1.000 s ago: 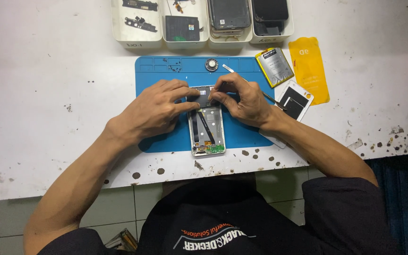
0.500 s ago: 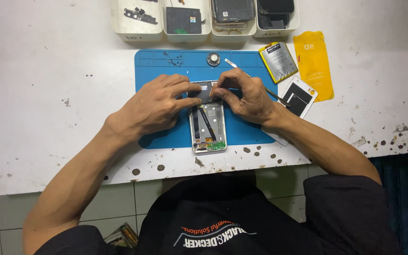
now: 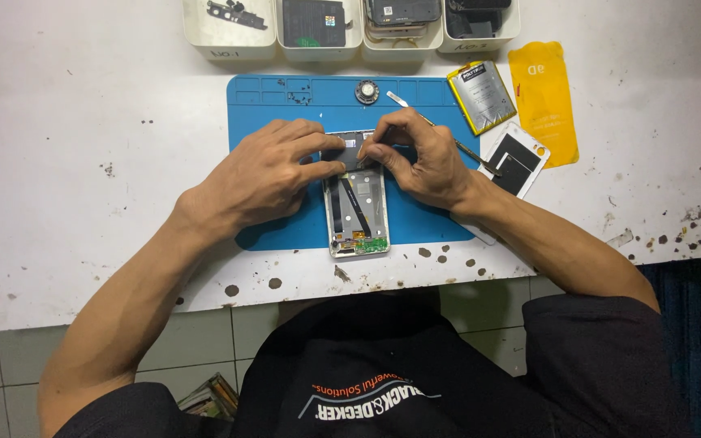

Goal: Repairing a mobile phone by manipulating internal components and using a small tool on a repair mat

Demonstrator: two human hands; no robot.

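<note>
An opened white-framed phone with its back off [image 3: 357, 212] lies upright on a blue rubber work mat [image 3: 285, 97] on the white, stained tabletop [image 3: 83, 162]. The left hand [image 3: 261, 174] pinches the phone's upper left edge. The right hand [image 3: 415, 154] presses fingertips on a dark part at its top while gripping a thin metal tool [image 3: 468, 152]. A flat battery [image 3: 481, 96] and yellow film [image 3: 544, 97] lie to the right.
</note>
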